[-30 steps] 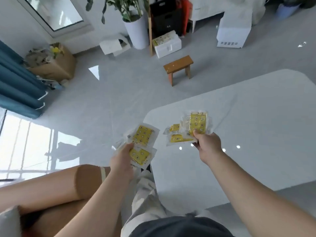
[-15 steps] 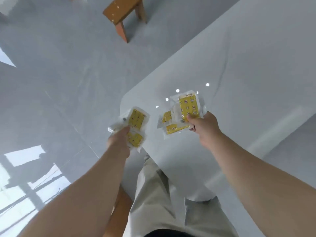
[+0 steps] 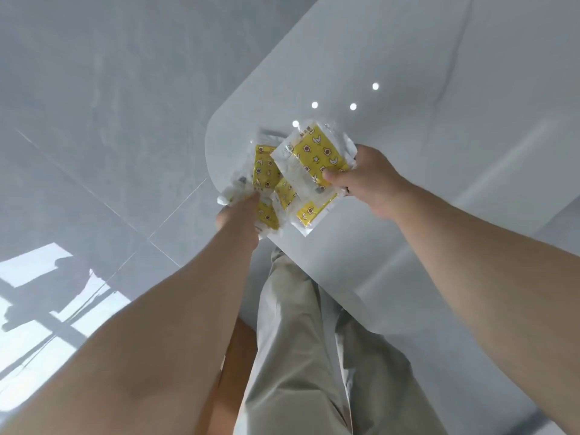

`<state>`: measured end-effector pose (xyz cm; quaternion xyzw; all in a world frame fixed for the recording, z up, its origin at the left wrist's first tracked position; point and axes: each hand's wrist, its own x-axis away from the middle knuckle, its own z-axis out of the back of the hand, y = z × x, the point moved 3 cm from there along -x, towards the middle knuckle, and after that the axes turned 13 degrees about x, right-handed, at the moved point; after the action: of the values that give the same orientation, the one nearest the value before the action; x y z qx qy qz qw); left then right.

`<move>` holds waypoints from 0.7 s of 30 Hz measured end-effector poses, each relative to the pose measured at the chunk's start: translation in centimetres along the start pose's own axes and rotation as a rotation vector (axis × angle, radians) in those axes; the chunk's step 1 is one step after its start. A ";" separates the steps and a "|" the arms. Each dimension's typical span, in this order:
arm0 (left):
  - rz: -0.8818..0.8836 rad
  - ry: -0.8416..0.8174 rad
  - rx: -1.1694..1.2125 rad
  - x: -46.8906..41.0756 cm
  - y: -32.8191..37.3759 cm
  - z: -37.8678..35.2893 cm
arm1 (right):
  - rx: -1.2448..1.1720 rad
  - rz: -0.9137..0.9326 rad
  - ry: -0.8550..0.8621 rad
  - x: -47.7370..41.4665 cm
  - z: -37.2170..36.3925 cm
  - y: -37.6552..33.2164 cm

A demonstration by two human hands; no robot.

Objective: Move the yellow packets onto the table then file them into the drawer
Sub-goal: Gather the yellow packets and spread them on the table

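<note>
Grey glossy floor tiles (image 3: 94, 120) fill the left of the frame, with window light mirrored at lower left. Towards the centre, the left hand (image 3: 240, 219) grips its share of the yellow star-printed packets in crinkly clear plastic wrap (image 3: 265, 171). Its thumb is clamped on top; the fingers beneath are hidden. This bundle hangs over the rounded near corner of the white glossy table (image 3: 439, 152), partly over the floor.

Just right of it, overlapping its edge, a second fan of packets (image 3: 317, 155) is pinched at its lower right corner by the right hand (image 3: 370, 186), thumb on top and fingers curled under. These packets sit above the tabletop, and none is lying on it yet. Whether the two bundles touch cannot be told. Below centre, pale beige trousers (image 3: 298, 340) stand against the table edge. No drawer is in view.

The packets look light, thin and floppy, and their film wrap is likely slick, so stacked ones may slide out of a loose pinch. A flat grip across the middle of each stack should hold better than a corner grip. They should be lowered close to the surface before letting go, well in from the corner.
</note>
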<state>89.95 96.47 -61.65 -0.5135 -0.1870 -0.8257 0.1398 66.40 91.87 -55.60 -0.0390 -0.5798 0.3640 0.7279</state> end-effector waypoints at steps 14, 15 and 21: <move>-0.342 -0.228 -0.239 -1.0 1.2 -0.4 | 0.411 -0.173 0.156 -3.5 -0.8 3.8; -0.363 -0.238 -0.281 -1.2 1.3 -0.3 | 0.431 -0.186 0.171 -3.6 -0.9 3.8; -0.748 -0.100 -0.782 -1.4 2.1 -0.7 | 0.546 -0.307 0.231 -4.3 -1.7 4.4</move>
<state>90.92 94.36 -62.84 -0.4645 -0.0422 -0.8016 -0.3740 65.50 93.21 -61.72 0.2044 -0.3737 0.3853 0.8186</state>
